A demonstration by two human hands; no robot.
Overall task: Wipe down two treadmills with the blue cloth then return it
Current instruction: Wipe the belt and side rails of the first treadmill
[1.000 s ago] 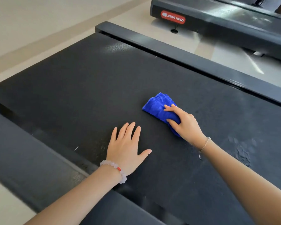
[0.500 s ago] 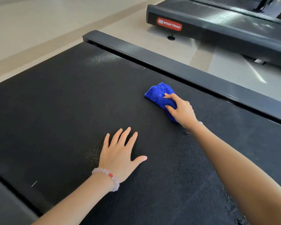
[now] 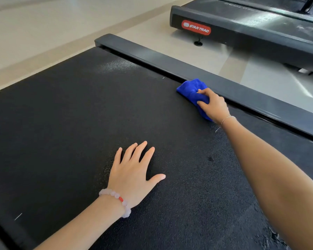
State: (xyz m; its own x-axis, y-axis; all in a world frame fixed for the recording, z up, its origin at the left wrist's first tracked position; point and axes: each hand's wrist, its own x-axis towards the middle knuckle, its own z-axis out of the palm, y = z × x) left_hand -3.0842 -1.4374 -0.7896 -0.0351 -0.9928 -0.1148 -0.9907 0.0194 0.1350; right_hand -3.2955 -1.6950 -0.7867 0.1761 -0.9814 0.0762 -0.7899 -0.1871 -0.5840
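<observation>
Head view, left to right. Pale beige floor point(image 3: 34, 33) borders the near treadmill point(image 3: 43, 159), whose black, grainy rubber belt point(image 3: 70, 114) fills most of the frame. The left hand point(image 3: 132, 175), wearing a pale pink bead bracelet point(image 3: 116, 201), lies flat on the belt with fingers straight and spread, holding nothing. Further right, the bunched bright blue cloth point(image 3: 190, 89) sits at the belt's far edge, touching the dark grey plastic side rail point(image 3: 251, 94). The right hand point(image 3: 213, 105) grips it, fingers curled over the fabric. Beyond the rail stands a second dark treadmill point(image 3: 260, 38) bearing a red oval badge point(image 3: 196, 27). Progress, as judged: wiping of the near treadmill is under way; the second treadmill and the cloth's return appear outstanding.
</observation>
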